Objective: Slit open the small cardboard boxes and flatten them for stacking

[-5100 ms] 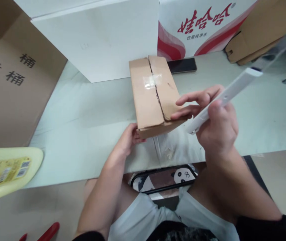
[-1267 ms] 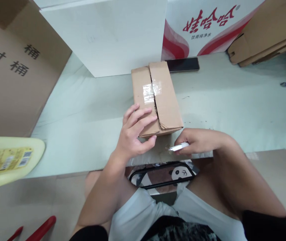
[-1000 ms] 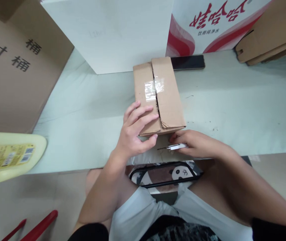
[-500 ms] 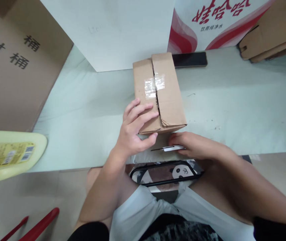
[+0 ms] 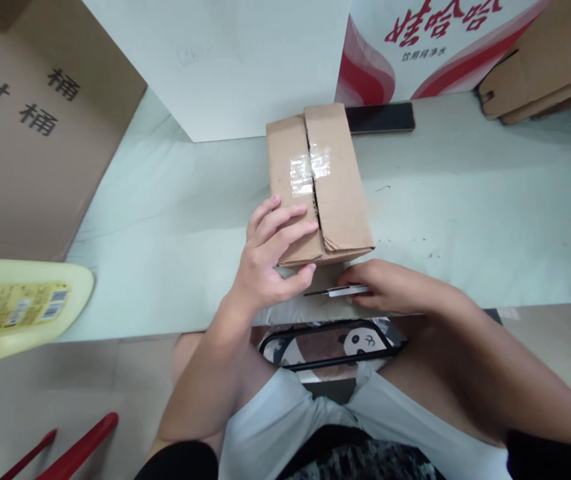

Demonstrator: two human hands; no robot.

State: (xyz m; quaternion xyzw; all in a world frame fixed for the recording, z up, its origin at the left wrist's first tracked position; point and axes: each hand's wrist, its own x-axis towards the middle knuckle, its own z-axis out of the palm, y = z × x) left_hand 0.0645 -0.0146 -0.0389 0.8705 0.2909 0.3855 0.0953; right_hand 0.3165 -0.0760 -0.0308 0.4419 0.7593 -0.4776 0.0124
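Here, the box [image 5: 340, 193], long axis running roughly twelve to six, lies at eleven o'clock from the right hand [image 5: 381, 285], curled round a knife [image 5: 346, 291] pointing to nine, while the nearer left hand [image 5: 260, 261] rests widely spread on its top.

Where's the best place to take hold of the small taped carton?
Probably by its two long sides, from left and right: the carton has its far end close to the white box, and its top seam gapes, so the top looks a weaker grip. The right hand holds a white cutter, which should be put down first.
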